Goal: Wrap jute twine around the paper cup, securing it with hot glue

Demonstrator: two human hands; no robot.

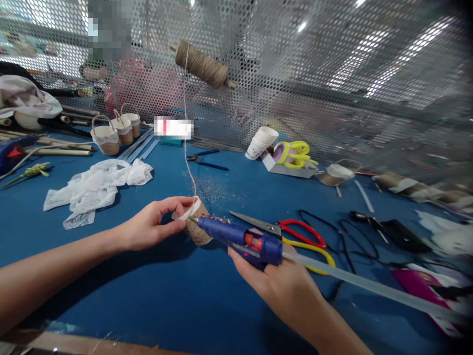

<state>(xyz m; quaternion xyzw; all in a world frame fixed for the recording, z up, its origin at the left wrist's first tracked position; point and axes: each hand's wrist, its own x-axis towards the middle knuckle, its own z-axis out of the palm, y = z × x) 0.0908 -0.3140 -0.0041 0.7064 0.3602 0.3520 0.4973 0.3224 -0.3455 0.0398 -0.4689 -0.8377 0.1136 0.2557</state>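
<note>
My left hand (155, 224) pinches the pale rim of a small twine-wrapped cup (199, 230), which lies tilted just above the blue table. From its rim a strand of twine (185, 118) runs up to a twine spool (201, 64) on the mesh. My right hand (273, 278) is wrapped round a blue hot glue gun (240, 238). The gun's nozzle points left at the cup's rim; whether it touches, I cannot tell. Out of the gun's back sticks a long clear glue stick (354, 279). Scissors (281, 230) with red and yellow handles lie behind the gun.
Small baskets with handles (107, 140) and white lace (99, 185) sit at the left. Pliers (209, 159), stacked paper cups (260, 143) and a white box (288, 169) stand along the back. A black cord (342, 241) crosses the right side. Behind rises a perforated metal screen (295, 64).
</note>
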